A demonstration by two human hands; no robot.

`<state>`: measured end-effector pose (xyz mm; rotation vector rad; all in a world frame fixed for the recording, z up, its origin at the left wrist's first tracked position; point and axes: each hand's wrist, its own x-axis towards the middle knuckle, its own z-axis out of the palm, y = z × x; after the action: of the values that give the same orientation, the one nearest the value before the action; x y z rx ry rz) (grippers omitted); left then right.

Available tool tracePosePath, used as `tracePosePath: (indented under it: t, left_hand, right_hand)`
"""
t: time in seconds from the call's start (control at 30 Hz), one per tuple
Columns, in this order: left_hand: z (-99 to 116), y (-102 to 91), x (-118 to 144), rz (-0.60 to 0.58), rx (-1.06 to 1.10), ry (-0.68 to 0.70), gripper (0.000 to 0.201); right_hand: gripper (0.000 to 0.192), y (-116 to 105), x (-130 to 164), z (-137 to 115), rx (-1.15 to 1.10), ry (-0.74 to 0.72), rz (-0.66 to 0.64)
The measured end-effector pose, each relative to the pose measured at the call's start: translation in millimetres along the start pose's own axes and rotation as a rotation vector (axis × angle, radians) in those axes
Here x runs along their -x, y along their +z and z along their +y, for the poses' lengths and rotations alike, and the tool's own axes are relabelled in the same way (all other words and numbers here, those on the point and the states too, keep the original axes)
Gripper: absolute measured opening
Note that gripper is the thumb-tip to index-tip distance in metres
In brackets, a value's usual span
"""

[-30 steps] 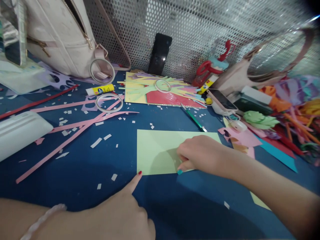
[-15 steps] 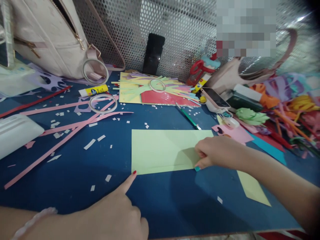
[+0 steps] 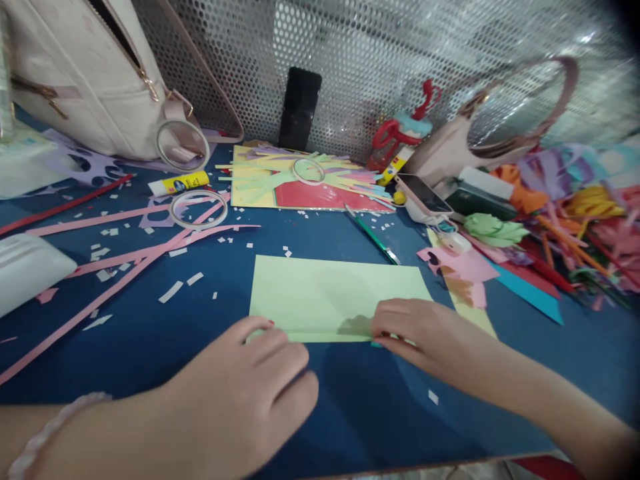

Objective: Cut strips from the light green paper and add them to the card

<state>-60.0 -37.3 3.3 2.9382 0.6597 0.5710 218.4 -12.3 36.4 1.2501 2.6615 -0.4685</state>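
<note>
A pale green sheet of paper (image 3: 320,287) lies flat on the blue table (image 3: 350,413), with a narrow folded strip along its near edge. My left hand (image 3: 250,387) is at the near left corner, its fingers curled in and the index fingertip on the paper; the thumb is hidden. Toward the right end of the same edge, my right hand (image 3: 415,327) pinches the paper between thumb and fingers. Something teal shows at the right thumb's tip, a nail or a scrap; I cannot tell which.
Behind the paper lie a green cutter knife (image 3: 373,237), a folder with paper strips (image 3: 330,193) and a tape roll (image 3: 309,171). Pink strips (image 3: 115,287), white scraps and a glue stick (image 3: 179,183) are on the left. Ribbons and coloured paper (image 3: 565,213) pile up on the right.
My left hand has gone from one pointing finger at the corner to curled fingers on the near edge. My right hand has shifted slightly left and down along the edge.
</note>
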Motion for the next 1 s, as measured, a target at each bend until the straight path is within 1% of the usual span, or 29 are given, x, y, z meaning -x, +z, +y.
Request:
tracePosePath:
  t: [0.03, 0.13, 0.17, 0.23, 0.33, 0.47, 0.53, 0.63, 0.7, 0.77, 0.83, 0.9, 1.0]
  left_hand:
    - [-5, -0.9, -3, 0.033, -0.047, 0.004, 0.023]
    - [-16, 0.2, -7, 0.05, -0.11, 0.018, 0.031]
    - [-17, 1.7, -8, 0.056, -0.122, 0.029, 0.033]
    - [-18, 5.0, -7, 0.082, -0.152, 0.054, 0.034]
    - [-16, 7.8, -5, 0.08, -0.173, 0.086, 0.035]
    - [-12, 9.4, -3, -0.041, -0.155, 0.144, 0.034]
    - [-12, 11.3, -2, -0.06, -0.137, 0.152, 0.03]
    - [-16, 14.0, -1, -0.042, -0.074, 0.129, 0.023]
    - [-21, 14.2, 0, -0.091, -0.022, 0.105, 0.024]
    - [-28, 13.5, 0, -0.131, 0.013, 0.079, 0.034]
    - [-35, 12.6, 0, -0.12, 0.028, 0.049, 0.042]
    - [-40, 11.1, -2, -0.096, 0.023, 0.044, 0.042]
    - [-45, 8.5, -6, -0.109, 0.004, 0.106, 0.039]
  right_hand:
    - [0.027, 6, 4, -6, 0.107, -0.057, 0.094]
    - [0.028, 24, 14, -23, 0.411, -0.195, 0.38]
    - [0.026, 29, 17, -27, 0.48, -0.222, 0.446]
    - [0.026, 35, 23, -35, 0.549, -0.26, 0.512]
    - [0.033, 39, 29, -41, 0.539, -0.256, 0.53]
    - [0.04, 39, 32, -46, 0.494, -0.155, 0.565]
    - [0.04, 40, 32, -47, 0.453, -0.113, 0.57]
    - [0.035, 44, 29, -45, 0.343, -0.022, 0.563]
    - [0.033, 46, 25, -42, 0.261, 0.031, 0.54]
    - [0.033, 45, 21, -38, 0.185, 0.058, 0.503]
    - [0.03, 41, 16, -34, 0.093, 0.084, 0.463]
    - [0.024, 37, 13, -30, -0.041, 0.142, 0.402]
    - [0.018, 30, 9, -28, -0.234, 0.247, 0.324]
